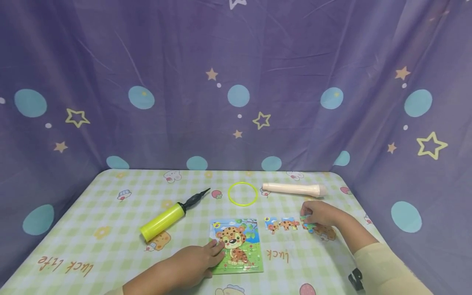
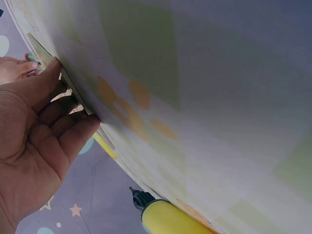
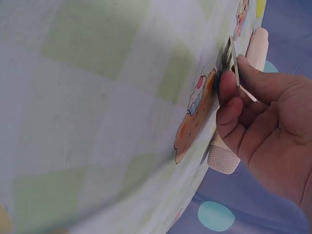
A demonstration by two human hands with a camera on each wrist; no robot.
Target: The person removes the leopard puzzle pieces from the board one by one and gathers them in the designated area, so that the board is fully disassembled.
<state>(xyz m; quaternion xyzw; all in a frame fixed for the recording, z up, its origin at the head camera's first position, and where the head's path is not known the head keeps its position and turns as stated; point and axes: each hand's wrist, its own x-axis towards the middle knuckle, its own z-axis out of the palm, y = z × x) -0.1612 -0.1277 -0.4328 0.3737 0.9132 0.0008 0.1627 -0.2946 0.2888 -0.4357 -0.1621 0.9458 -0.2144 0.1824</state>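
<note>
While it's pinched, the puzzle piece (image 1: 309, 226) tilts.

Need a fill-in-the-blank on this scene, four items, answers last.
1. Touching the puzzle board is the person's ____.
2. The right hand pinches a puzzle ____.
3. Between the board and that hand lie ____ loose pieces.
4. In the head view, the yellow ring lies between the pump and the ____.

Missing: left hand; piece; two; microphone.
</note>
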